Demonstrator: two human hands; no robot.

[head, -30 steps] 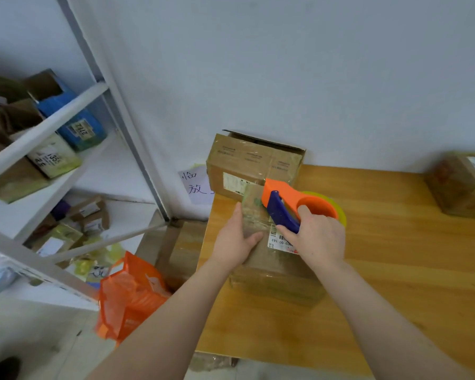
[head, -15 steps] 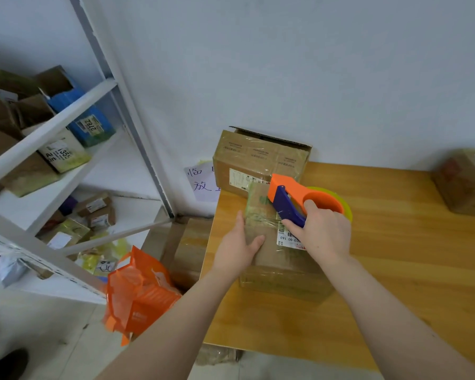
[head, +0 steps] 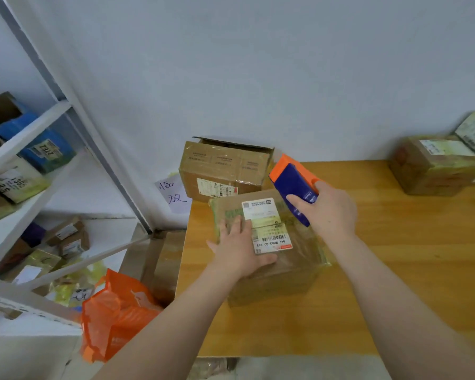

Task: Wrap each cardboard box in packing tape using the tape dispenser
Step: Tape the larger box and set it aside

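At centre frame, on the left part of a wooden table [head: 395, 270]: the cardboard box [head: 294, 272], glossy with tape, a white shipping label [head: 269, 226] on its top face. Pressed flat on that top, just left of the label: the left hand [head: 237, 248], fingers straight and slightly spread, grasping nothing. Over the box's upper-right corner: the tape dispenser [head: 291, 179], orange and blue, clasped in the right hand [head: 329, 212] with fingers curled round its body. Impossible to tell whether dispenser and box touch.

Behind, against the wall: an open-topped brown box [head: 225, 171]. At the right edge of the frame, well apart: another taped box [head: 431, 171]. Left of the table, a handwritten paper note [head: 173, 193] on the wall. Across the left side, white shelving [head: 25, 138] full of parcels. Lower left, an orange mesh bag [head: 115, 311].
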